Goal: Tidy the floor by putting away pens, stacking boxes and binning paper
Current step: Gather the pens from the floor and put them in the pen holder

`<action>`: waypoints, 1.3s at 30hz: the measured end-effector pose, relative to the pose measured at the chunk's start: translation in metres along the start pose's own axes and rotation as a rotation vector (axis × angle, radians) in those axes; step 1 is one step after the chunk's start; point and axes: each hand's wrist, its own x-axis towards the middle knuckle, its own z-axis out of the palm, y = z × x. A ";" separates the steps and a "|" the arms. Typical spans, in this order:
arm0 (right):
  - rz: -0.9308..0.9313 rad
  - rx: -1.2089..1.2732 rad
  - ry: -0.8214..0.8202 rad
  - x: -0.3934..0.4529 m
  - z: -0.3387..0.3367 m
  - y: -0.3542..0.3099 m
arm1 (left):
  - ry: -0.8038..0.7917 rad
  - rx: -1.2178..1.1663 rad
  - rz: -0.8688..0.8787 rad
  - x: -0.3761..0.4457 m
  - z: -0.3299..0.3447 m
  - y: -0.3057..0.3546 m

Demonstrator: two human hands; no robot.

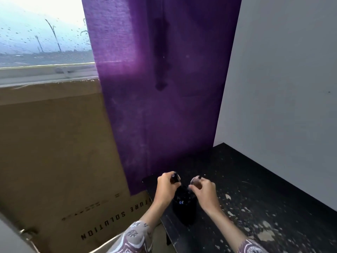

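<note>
A black cylindrical pen holder (184, 209) stands on a black table (255, 189) near its left edge. My left hand (166, 187) grips dark pens (175, 178) just above the holder's left rim. My right hand (204, 189) pinches more pens (196, 180) above the right rim. The pens' lower ends are blurred and seem to point down into the holder. Both wrists frame the holder from either side.
A large brown cardboard box (54, 152) with printed letters leans against the wall to the left of the table. A purple curtain (164, 79) hangs behind the table. The table's worn top shows pale chipped patches (266, 234). A rain-spotted window (42, 33) is at upper left.
</note>
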 end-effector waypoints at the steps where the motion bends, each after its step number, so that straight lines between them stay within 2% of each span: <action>1: -0.011 -0.034 -0.024 0.002 0.003 0.003 | -0.020 0.017 -0.003 0.001 0.003 -0.005; 5: -0.005 -0.057 -0.138 0.008 0.010 0.006 | -0.135 0.074 -0.045 0.005 0.008 -0.019; 12: 0.001 -0.158 -0.269 -0.003 0.002 0.005 | -0.164 0.127 -0.086 0.003 -0.006 -0.024; 21: -0.031 -0.175 -0.200 -0.038 -0.005 -0.025 | -0.151 0.172 -0.067 -0.040 -0.040 -0.014; 31: -0.123 -0.109 -0.234 -0.124 0.028 -0.092 | -0.088 0.218 -0.107 -0.144 -0.125 -0.021; 39: -0.170 -0.058 -0.382 -0.243 0.095 -0.155 | -0.002 0.286 -0.242 -0.283 -0.233 -0.063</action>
